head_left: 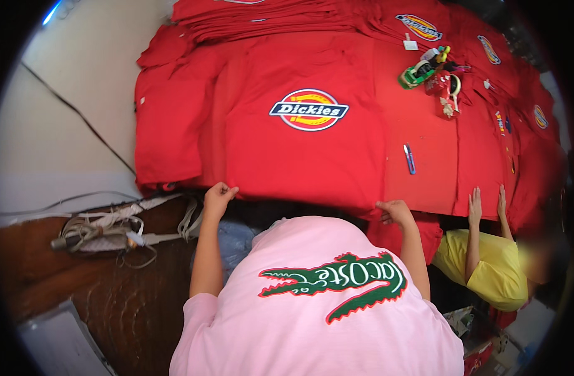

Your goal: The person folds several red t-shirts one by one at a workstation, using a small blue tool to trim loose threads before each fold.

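Note:
A red T-shirt (305,160) with a round, banner-crossed print on its chest lies spread on the red table surface (418,125), its hem toward me. My left hand (220,199) pinches the hem's left corner between thumb and fingers. At the right corner of the same hem, my right hand (396,212) is closed on the cloth, with the fingers curled under and partly hidden. The hem sags slightly between my two hands along the table's near edge. Right of the shirt lies a blue marker pen (410,159).
Stacked red shirts (268,25) line the far side; another folded one (169,119) lies left. Tape dispensers (447,88) stand at back right. A person in yellow (481,266) works to my right, hands on red cloth. Bundled cables (105,232) hang at lower left.

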`<state>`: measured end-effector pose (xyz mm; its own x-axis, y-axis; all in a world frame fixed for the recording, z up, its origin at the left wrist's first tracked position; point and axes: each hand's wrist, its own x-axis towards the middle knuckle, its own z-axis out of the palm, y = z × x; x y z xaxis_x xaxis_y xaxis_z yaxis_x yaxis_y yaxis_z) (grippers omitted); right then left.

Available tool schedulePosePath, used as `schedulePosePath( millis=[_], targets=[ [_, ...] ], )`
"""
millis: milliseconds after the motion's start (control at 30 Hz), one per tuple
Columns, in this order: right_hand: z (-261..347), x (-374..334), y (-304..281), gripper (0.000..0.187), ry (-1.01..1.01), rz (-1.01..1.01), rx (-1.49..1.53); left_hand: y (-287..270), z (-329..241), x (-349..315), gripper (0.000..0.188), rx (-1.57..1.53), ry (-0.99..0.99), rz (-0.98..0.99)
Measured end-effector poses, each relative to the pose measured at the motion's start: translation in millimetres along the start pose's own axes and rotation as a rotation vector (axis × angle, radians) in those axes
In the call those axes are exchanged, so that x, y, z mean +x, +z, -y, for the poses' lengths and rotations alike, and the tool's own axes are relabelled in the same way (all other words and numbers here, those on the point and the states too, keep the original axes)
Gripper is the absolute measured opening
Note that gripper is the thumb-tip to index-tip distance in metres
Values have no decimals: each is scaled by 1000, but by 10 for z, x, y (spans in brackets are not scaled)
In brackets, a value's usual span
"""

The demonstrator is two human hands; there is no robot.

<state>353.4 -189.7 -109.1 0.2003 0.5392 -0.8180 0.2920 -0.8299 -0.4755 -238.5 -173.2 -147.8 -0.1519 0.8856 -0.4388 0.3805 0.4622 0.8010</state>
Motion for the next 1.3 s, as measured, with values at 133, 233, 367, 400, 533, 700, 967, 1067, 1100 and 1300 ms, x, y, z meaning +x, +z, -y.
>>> schedulePosePath(
  millis=[133, 233, 367, 400, 533, 700, 967, 1067, 1100, 1300],
  targets=[
    [392, 159, -224, 30, -35, 42, -272, -239, -281, 302, 26, 385, 39, 16],
    [1041, 427, -349, 22, -346, -22, -188, -215, -925, 676, 19, -153, 64, 32],
    [2270, 888, -364, 25, -684, -266, 99, -24, -1845, 1456, 29, -192, 265, -38],
    [2562, 990, -315, 27, -668, -325, 131, 74, -2036, 1675, 33, -201, 319, -82],
    [3309, 1470, -148, 37, -491, -413, -5, 376, -2572, 2523, 48, -20, 95, -23],
    [3667, 1623, -55, 34, -240, 103, 276, 504, -2841, 2759, 53, -425, -131, 250],
    [3908, 1773, -353, 33, -606, -14, 786, 308, -2947, 3136, 51, -1058, 79, 309],
    [4048, 1493, -730, 22, -678, 93, 962, 160, -3208, 3289, 48, -1088, 149, 349],
    [4059, 1579, -879, 22, -657, 123, 920, 105, -3248, 3334, 48, -1066, 140, 352],
    [4101, 1721, -422, 39, -373, -189, 19, 191, -3142, 3443, 50, -958, 14, 312]
  ],
)
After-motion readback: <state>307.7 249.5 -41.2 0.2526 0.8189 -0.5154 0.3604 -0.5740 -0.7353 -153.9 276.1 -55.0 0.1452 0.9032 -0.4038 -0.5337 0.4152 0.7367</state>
